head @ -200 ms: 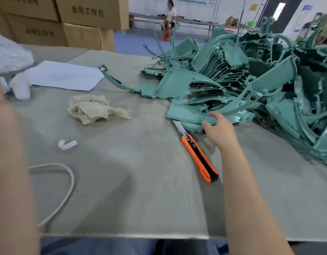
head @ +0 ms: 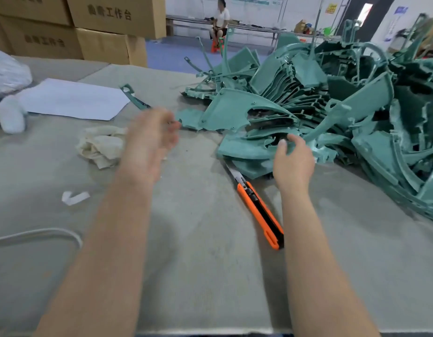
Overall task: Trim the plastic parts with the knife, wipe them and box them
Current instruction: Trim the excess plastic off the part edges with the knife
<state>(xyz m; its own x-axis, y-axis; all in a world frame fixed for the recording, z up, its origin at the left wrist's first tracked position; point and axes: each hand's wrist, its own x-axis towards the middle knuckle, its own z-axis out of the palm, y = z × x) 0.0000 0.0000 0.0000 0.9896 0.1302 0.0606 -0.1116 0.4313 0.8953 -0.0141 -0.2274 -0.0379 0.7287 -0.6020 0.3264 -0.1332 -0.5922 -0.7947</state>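
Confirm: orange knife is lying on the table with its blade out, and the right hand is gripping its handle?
Not quite. The head view shows the orange knife lying on the table with its blade out, but the right hand is not on its handle; it is open, reaching onto the pile of green plastic parts just past the blade.

The plastic parts [head: 320, 117] are teal green — one plain shade across the pile at the table's [head: 186, 263] far right. The knife [head: 260, 210] is orange with a black slider. The rag [head: 101, 147] is cream, the paper sheet [head: 71, 98] white, the table grey, the cartons [head: 101, 27] brown with dark print.
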